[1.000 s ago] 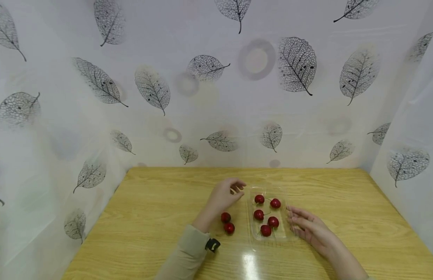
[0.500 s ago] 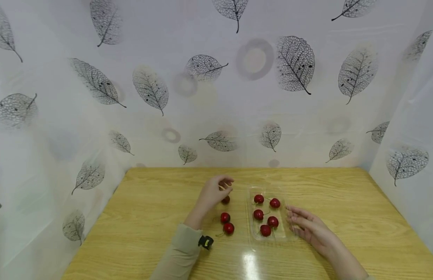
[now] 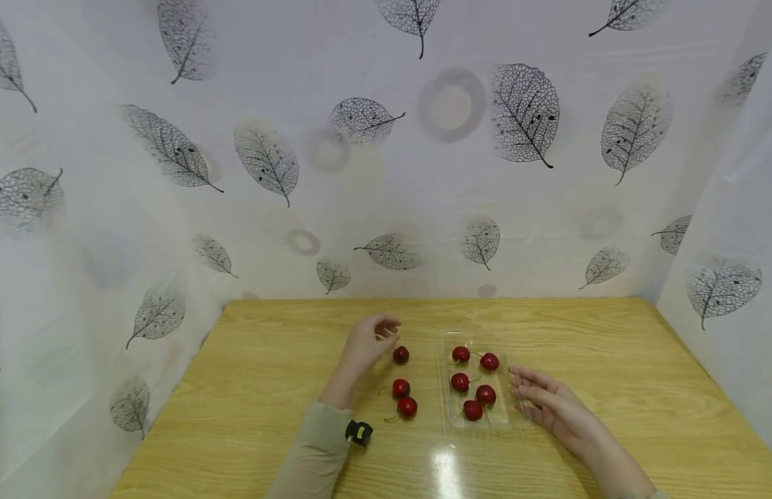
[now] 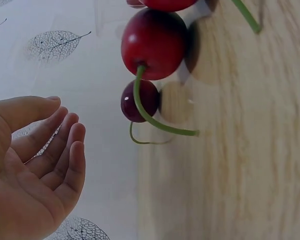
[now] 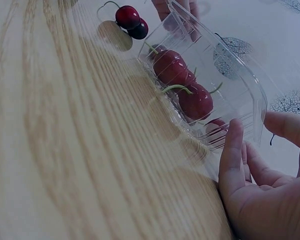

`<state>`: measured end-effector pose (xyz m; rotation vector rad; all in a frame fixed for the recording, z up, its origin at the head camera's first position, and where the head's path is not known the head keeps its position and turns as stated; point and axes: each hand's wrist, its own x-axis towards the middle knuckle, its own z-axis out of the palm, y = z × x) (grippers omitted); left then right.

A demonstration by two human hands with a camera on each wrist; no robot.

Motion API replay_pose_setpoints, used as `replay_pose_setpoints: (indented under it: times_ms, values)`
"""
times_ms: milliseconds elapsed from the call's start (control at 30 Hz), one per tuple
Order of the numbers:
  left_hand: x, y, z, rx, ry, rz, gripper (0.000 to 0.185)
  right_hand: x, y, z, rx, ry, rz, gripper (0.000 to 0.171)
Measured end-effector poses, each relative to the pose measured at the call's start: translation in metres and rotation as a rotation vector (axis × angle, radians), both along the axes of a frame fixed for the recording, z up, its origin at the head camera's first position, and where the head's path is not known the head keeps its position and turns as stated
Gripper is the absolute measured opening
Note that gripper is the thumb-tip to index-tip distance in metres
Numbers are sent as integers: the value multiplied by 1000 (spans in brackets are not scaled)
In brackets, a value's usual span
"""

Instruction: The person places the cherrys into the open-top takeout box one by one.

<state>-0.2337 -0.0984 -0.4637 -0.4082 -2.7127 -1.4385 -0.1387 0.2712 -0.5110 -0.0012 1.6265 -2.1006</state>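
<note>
My left hand (image 3: 369, 343) hovers over the table with loosely bent fingers and holds nothing. Just right of its fingertips lies a dark red cherry (image 3: 401, 355). Two more stemmed cherries, a middle one (image 3: 401, 388) and a near one (image 3: 407, 407), lie in line toward me. In the left wrist view the small dark cherry (image 4: 140, 101) stands apart from the open palm. A clear plastic container (image 3: 447, 414) holds several cherries (image 3: 486, 395). My right hand (image 3: 557, 409) rests its relaxed fingers against the container's right side; in the right wrist view the fingertips (image 5: 234, 131) are at its wall.
The wood-grain table (image 3: 280, 360) ends at a pale leaf-printed curtain (image 3: 386, 208) behind and at both sides. A black wrist strap piece (image 3: 359, 433) sits on the left sleeve (image 3: 317, 443).
My left hand has moved left, away from the container, uncovering the far cherry on the table. My right hand and the container stay in place.
</note>
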Motion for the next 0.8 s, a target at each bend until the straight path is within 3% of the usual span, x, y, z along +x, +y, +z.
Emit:
replay_pose_setpoints:
  times_ms: [433,800]
  values:
    - [0,-5,-13,-11,-13,17,19,0,1,0,-22,1,3,30]
    - [0,-4,-21,-27,-83,8,23,0,2,-1,-26,4,10,30]
